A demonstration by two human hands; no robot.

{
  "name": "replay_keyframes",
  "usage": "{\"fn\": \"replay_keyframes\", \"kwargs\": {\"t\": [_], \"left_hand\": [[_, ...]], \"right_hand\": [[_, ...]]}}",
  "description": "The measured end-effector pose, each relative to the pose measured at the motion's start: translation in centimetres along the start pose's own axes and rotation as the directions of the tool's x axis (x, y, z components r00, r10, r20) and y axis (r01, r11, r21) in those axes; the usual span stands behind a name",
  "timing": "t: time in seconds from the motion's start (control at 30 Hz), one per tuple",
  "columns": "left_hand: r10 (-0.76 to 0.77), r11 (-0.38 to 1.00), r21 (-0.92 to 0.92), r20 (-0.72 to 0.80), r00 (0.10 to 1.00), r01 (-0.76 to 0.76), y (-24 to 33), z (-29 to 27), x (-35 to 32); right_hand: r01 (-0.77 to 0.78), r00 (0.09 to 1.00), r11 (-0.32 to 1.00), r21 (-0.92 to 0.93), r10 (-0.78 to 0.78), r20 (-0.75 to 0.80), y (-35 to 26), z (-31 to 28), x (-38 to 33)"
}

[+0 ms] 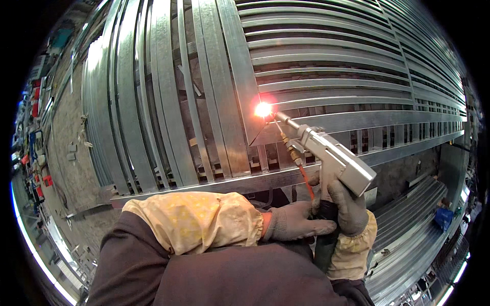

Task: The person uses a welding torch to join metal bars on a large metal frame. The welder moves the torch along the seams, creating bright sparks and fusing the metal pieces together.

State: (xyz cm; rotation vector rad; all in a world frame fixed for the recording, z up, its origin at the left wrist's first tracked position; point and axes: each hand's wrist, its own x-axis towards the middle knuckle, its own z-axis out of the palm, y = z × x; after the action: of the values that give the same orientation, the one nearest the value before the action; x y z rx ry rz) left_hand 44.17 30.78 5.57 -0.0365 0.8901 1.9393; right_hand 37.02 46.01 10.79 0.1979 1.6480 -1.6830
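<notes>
Right hand [346, 204], gloved, fingers wrapped tight around the grip of a handheld welding gun [332, 155]. Left hand [296, 222], gloved, fingers extended, steadies the right wrist, holding nothing. Gun's long axis runs lower right to upper left; nozzle touches the galvanized steel frame [255, 76] at the glowing weld spot [263, 109].

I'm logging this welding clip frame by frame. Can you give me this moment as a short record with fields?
Right hand: gloved, gripping a grey welding gun
Left hand: gloved, resting against the right hand at the gun's handle
Gun tip: at a bright glowing spot
Workpiece: frame of galvanized steel strips
Sleeves: yellow sleeve covers on the forearms
</notes>
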Motion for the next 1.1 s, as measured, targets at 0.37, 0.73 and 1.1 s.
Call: {"fn": "replay_keyframes", "kwargs": {"t": [0.37, 0.73, 1.1], "left_hand": [[0.280, 0.915, 0.290, 0.042, 0.959, -0.280, -0.2, 3.3, -1.2], [0.303, 0.773, 0.475, 0.305, 0.903, -0.420, -1.1, 9.1, -10.6], [0.496, 0.756, 0.609, -0.296, 0.816, -0.239, -15.3, -2.0, -19.9]], "right_hand": [[0.424, 0.871, 0.903, 0.070, -0.385, -0.305, -5.3, 3.8, -3.5], [0.542, 0.677, 0.826, -0.154, -0.538, -0.503, -10.0, 11.9, -13.4], [0.573, 0.623, 0.737, -0.357, -0.675, -0.394, -13.2, 10.7, -16.8]]}}
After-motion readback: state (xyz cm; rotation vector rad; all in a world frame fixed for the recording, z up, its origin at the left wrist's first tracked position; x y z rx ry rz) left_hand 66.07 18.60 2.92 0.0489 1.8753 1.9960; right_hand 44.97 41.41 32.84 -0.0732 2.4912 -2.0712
